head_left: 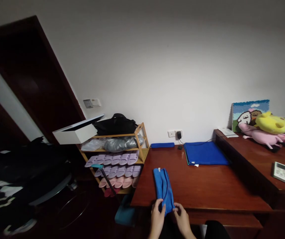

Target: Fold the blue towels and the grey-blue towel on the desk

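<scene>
A long folded blue cloth lies on the brown table, its near end hanging at the front edge. My left hand pinches the near left corner of the cloth between thumb and fingers. At the near right corner, my right hand grips the cloth's edge with curled fingers. A small white tag shows at the far end of the cloth. Farther back are a flat stack of blue cloth and a narrow rolled or folded blue cloth by the wall.
Left of the table stands a wooden rack with slippers, a black bag and a white box. A black plug is in the wall socket. The raised right surface holds plush toys and a white remote-like device.
</scene>
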Available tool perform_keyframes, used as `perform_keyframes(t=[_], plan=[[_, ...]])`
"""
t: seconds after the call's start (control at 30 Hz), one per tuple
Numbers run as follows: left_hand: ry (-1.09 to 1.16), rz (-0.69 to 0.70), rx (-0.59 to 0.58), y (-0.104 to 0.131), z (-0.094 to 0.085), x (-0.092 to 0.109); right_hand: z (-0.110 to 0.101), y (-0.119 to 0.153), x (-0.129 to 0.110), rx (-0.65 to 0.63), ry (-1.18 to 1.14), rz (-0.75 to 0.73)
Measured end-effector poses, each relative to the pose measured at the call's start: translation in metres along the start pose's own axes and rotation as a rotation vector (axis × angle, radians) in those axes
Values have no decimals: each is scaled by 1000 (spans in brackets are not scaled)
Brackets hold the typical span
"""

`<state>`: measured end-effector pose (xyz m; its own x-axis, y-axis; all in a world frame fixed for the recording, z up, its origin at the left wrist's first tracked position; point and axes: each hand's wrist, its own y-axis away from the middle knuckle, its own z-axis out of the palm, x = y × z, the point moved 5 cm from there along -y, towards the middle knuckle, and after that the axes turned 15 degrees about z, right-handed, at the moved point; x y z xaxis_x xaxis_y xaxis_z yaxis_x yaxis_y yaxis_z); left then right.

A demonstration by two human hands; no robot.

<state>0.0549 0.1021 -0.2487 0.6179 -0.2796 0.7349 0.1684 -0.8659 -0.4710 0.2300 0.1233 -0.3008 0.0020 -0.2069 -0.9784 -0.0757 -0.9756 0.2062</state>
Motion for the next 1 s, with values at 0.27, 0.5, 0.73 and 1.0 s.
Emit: perform_keyframes(t=[0.27,0.5,0.73,1.0], plan=[[-165,221,-354,-2,13,59,-7,1,-7,-5,-14,-55],[4,250,-402,-29,8,99,-26,-1,-52,-31,35,-128],[51,322,11,-110,-104,137,-140,-2,-175,105,287,-581],[-127,178,664,-148,-256,144,-302,36,-295,713,485,-976]])
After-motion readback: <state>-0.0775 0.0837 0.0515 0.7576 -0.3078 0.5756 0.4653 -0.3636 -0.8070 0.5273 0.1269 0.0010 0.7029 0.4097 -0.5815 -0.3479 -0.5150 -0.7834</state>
